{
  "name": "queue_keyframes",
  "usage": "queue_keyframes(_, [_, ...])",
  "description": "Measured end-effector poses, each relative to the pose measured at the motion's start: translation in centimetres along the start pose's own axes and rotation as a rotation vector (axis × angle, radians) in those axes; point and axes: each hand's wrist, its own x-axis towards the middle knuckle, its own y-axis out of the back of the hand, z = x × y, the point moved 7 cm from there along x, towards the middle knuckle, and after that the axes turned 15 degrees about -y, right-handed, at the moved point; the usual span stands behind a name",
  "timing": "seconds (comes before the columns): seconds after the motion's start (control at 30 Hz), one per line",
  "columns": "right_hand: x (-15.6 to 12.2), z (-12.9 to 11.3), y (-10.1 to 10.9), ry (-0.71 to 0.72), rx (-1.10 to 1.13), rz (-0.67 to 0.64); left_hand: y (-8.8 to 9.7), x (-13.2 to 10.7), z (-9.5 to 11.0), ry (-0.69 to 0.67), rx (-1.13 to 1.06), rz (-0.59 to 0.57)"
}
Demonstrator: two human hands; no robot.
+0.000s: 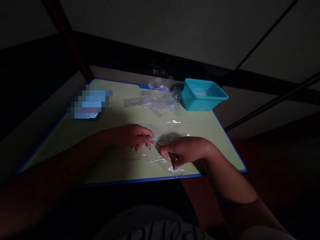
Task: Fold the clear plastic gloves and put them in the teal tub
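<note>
A clear plastic bag (163, 133) lies flat on the pale green table (105, 160), near its front edge. My left hand (136, 136) rests on the bag's left part, fingers curled and pinching a small pale object (152, 138) at its fingertips. My right hand (186, 151) presses down on the bag's right part, fingers bent and closed on the film. The two hands almost touch at the fingertips.
A heap of more clear plastic bags (157, 98) lies at the table's far side. A teal plastic tub (202, 95) stands at the far right corner. A blurred blue item (90, 104) lies at the far left. The room is dark.
</note>
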Motion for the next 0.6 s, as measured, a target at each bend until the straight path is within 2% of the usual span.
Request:
queue_keyframes(0.2, [0.4, -0.2, 0.2, 0.034, 0.051, -0.009, 0.4, 0.0, -0.7, 0.005, 0.065, 0.014])
queue_keyframes(0.47, [1.0, -0.3, 0.0, 0.087, 0.088, -0.021, 1.0, 0.0, 0.1, -0.010, 0.078, 0.112])
queue_keyframes(0.53, [1.2, -0.3, -0.2, 0.089, 0.099, -0.028, 0.9, 0.1, 0.4, -0.050, 0.090, 0.109])
queue_keyframes(0.6, [1.2, -0.3, -0.2, 0.094, 0.101, -0.019, 0.5, 0.1, 1.1, -0.162, 0.103, 0.068])
